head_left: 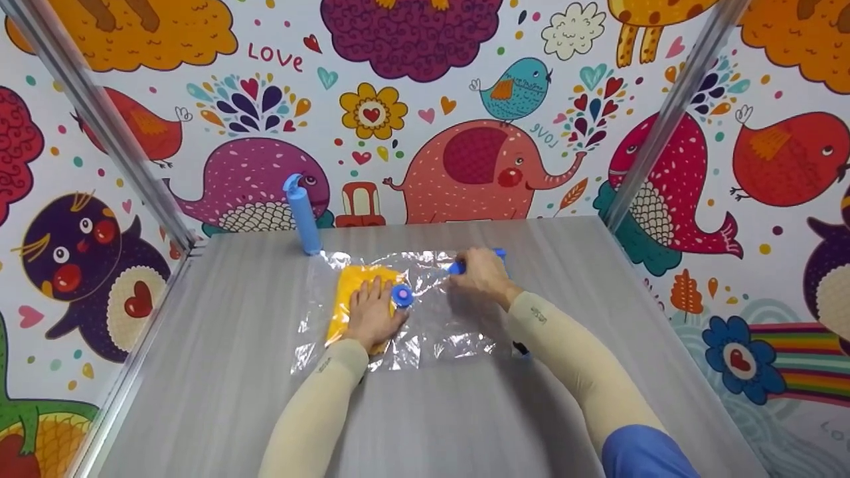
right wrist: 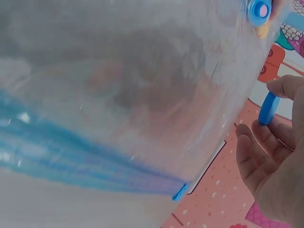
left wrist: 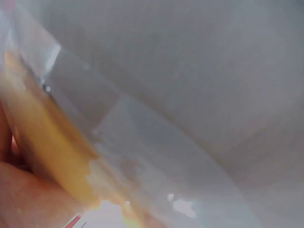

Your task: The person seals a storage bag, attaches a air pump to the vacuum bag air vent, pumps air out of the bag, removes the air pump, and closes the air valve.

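Note:
A clear plastic vacuum bag (head_left: 438, 325) lies flat, with a folded yellow cloth (head_left: 342, 312) inside its left half. Spread over the cloth, my left hand (head_left: 373, 312) presses down through the plastic. Beside its thumb is a round blue valve (head_left: 402, 295) with a pink centre, seen also in the right wrist view. My right hand (head_left: 483, 272), above the bag's right part, pinches a small blue cap (right wrist: 269, 108) between thumb and fingers. The bag's blue zip slider (right wrist: 179, 191) sits at the end of the blue-tinted seal strip. The left wrist view is blurred.
A light blue hand pump (head_left: 304, 219) stands upright behind the bag's left corner. Grey wood-look tabletop (head_left: 219, 372) surrounds the bag. Printed wall panels (head_left: 458, 172) rise behind and at both sides. A small dark object (head_left: 520, 348) shows partly beside the right forearm.

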Demonstrator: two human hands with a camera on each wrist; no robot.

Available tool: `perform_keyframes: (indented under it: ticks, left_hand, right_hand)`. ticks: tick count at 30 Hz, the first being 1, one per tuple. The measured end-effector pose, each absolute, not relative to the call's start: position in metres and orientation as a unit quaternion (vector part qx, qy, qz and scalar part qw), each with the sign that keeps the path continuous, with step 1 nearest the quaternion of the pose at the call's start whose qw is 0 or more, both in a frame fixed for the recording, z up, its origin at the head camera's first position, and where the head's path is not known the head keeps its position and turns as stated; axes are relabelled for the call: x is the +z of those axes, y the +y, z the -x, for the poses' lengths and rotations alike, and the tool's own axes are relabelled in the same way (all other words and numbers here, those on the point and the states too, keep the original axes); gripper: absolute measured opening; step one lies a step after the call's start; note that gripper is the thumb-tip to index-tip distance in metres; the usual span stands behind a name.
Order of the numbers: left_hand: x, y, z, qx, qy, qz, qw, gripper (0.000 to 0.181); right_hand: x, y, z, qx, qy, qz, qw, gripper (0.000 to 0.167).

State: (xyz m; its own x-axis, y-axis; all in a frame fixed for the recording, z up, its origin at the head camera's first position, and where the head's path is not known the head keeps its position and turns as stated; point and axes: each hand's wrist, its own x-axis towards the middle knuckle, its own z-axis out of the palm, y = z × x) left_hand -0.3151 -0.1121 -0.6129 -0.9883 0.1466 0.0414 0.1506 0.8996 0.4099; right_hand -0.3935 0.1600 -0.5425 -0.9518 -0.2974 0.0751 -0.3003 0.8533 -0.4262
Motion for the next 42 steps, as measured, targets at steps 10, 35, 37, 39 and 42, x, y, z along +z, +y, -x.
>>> perform_keyframes:
  ticks: [10, 35, 37, 39, 42]
  left_hand:
    - [-0.622, -0.115, 0.321, -0.216, -0.973, 0.078, -0.011, 0.091]
    - [-0.624, -0.113, 0.324, -0.211, -0.975, 0.064, -0.009, 0.089]
    - [-0.621, -0.113, 0.322, -0.210, -0.976, 0.060, -0.015, 0.089]
    - [-0.618, -0.111, 0.321, -0.204, -0.977, 0.056, -0.021, 0.089]
    - [-0.615, -0.111, 0.318, -0.203, -0.978, 0.057, -0.012, 0.088]
  right_hand:
    - [-0.535, 0.185, 0.398, 0.242, -0.964, -0.109, -0.017, 0.039]
    - [-0.539, 0.261, 0.401, 0.262, -0.963, -0.053, -0.022, 0.051]
    - [-0.539, 0.268, 0.401, 0.263, -0.964, -0.039, -0.029, 0.052]
    - [-0.540, 0.276, 0.401, 0.265, -0.963, -0.025, -0.034, 0.051]
    - [-0.542, 0.287, 0.402, 0.269, -0.962, -0.019, -0.035, 0.050]
